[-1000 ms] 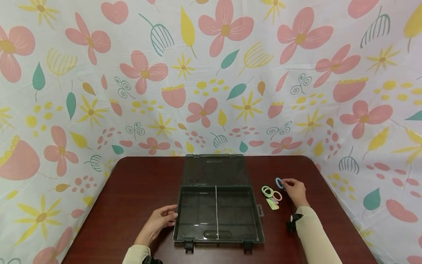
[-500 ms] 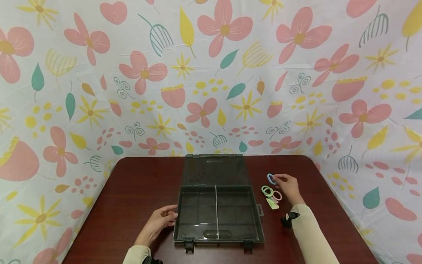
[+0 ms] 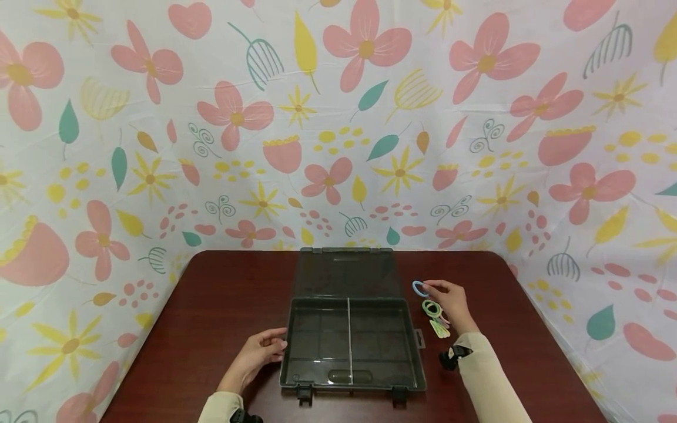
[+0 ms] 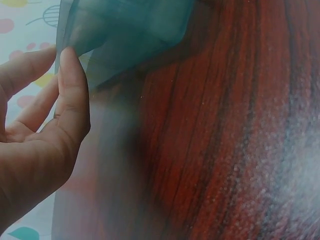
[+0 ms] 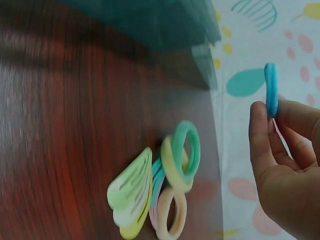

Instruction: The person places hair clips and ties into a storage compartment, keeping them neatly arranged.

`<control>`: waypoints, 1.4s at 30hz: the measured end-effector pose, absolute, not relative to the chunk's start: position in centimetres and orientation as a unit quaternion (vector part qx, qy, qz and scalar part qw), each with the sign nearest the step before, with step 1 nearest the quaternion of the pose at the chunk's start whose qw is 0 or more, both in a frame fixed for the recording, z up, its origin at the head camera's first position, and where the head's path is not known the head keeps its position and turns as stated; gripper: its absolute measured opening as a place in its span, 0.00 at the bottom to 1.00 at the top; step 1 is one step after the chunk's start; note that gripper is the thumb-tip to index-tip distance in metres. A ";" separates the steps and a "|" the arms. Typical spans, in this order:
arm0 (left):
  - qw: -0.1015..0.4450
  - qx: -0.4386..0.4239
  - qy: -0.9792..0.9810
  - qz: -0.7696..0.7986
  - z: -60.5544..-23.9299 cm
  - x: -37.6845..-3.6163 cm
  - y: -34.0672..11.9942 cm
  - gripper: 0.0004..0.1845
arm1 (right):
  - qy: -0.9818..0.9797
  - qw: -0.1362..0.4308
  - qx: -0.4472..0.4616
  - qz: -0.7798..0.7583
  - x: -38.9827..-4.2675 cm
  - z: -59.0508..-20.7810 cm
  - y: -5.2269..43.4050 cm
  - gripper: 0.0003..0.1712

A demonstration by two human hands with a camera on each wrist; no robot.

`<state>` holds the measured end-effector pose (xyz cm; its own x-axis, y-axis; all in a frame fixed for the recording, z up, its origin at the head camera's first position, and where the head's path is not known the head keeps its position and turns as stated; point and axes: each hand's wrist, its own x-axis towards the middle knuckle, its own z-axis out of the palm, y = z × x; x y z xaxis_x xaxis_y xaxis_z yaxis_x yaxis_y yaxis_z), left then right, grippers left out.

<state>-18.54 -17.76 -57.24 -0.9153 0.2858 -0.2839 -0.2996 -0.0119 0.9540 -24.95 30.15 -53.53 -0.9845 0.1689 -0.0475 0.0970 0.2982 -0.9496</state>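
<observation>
A blue hair tie (image 3: 420, 288) is pinched between the thumb and fingers of my right hand (image 3: 449, 302), raised to the right of the box's open lid. In the right wrist view the hair tie (image 5: 271, 90) appears edge-on, above the fingertips. My left hand (image 3: 257, 356) touches the left side wall of a smoky see-through plastic box (image 3: 317, 386), its fingers slightly bent. Thumb and fingertips (image 4: 70, 62) meet the box's edge in the left wrist view. Below the right hand lie green and yellow hair ties (image 5: 187, 150), a peach one (image 5: 172, 212) and pastel snap hair clips (image 5: 131, 192).
The box's lid (image 3: 346, 273) lies folded back toward the wall. A thin white divider (image 3: 349, 341) splits the inside into two compartments. Two latches (image 3: 304, 393) jut from the front, and a handle (image 3: 420, 338) from the right side. Flowered cloth (image 3: 328, 117) hangs behind the dark red table (image 3: 227, 294).
My right hand has carried the blue hair tie leftward, from beyond the other hair ties to near the box's lid. The left hand stays at the box's side.
</observation>
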 end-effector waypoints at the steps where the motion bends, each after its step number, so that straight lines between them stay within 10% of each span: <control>1: 0.206 -0.005 0.672 0.711 -57.2 -18.5 -17.7 0.30 | -0.802 0.030 -0.080 0.591 -24.9 -53.5 29.9 0.23; 42: 0.196 0.004 0.678 0.709 -57.4 -18.4 -17.7 0.30 | -0.753 0.013 -0.006 0.658 -25.8 -52.4 13.9 0.15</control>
<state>-18.35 -17.70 -57.43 -0.9235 0.2827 -0.2593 -0.2718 -0.0050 0.9623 -25.76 13.93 -52.39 -0.9996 0.0258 0.0118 -0.0082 0.1346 -0.9909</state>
